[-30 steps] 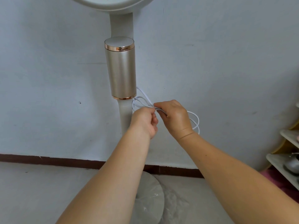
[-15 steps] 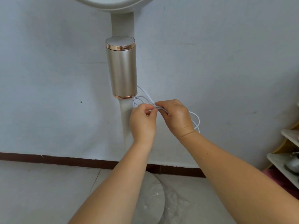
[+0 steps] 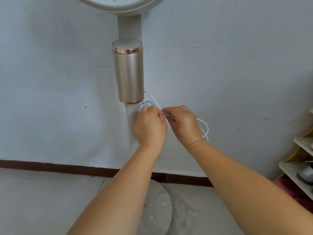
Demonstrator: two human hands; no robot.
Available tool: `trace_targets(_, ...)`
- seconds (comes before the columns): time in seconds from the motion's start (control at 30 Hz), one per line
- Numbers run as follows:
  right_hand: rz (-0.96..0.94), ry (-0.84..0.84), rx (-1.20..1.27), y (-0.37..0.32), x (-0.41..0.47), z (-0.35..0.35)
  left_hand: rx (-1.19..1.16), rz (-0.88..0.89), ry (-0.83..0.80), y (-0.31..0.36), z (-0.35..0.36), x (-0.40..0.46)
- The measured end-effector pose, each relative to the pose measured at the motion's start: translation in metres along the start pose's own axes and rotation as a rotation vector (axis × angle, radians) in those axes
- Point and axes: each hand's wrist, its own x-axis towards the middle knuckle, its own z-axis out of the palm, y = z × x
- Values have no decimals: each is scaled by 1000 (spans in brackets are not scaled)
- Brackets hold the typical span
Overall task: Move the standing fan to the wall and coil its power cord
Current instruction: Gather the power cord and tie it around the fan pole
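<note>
The standing fan stands against the pale wall [image 3: 228, 65]. Its champagne-gold cylinder [image 3: 129, 72] sits on the white pole [image 3: 131, 126], and the round base [image 3: 159, 206] rests on the floor, partly behind my arms. The thin white power cord [image 3: 204, 128] is gathered in loops just right of the pole, below the cylinder. My left hand [image 3: 149, 126] and my right hand [image 3: 183, 123] are side by side with fingertips together, both pinching the bunched cord between them. Loops stick out on the left above my left hand and hang on the right behind my right wrist.
A dark brown skirting strip [image 3: 59, 167] runs along the foot of the wall. A pale shelf rack [image 3: 303, 158] holding a grey metal object stands at the right edge. Crumpled clear plastic [image 3: 189, 211] lies on the floor beside the fan's base.
My left hand has turned and risen so its fingers now meet my right hand's at the cord bundle. The view has shifted slightly; the fan stays in place.
</note>
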Motion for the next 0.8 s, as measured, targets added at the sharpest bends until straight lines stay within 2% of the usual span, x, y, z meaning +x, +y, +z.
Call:
trace_targets(0.1, 19, -12, -4, 0, 0, 1, -153, -192, -132, 3, 0, 5)
trace_targets(0.2, 54, -19, 14, -1, -1, 2, -618, -596, -291, 8, -3, 13)
trace_targets(0.27, 86, -19, 22, 0, -2, 5, -816, -849, -384, 10, -8, 16)
trace_targets(0.4, 165, -45, 58, -2, -6, 9, -1049, -1101, -583, 7, -16, 17)
trace_targets(0.47, 246, -62, 160, -4, -10, 9, -1064, -1091, -626, 3, -16, 15)
trace_targets(0.63, 710, -221, 688, -2, -11, 8, -868, -898, -531, -10, -12, 6)
trace_targets(0.73, 839, -306, 802, -3, -10, 11, -851, -776, -472, -22, -11, 3)
trace_targets(0.8, 906, -387, 770, -5, -9, 14, -774, -690, -432, -29, -12, 1)
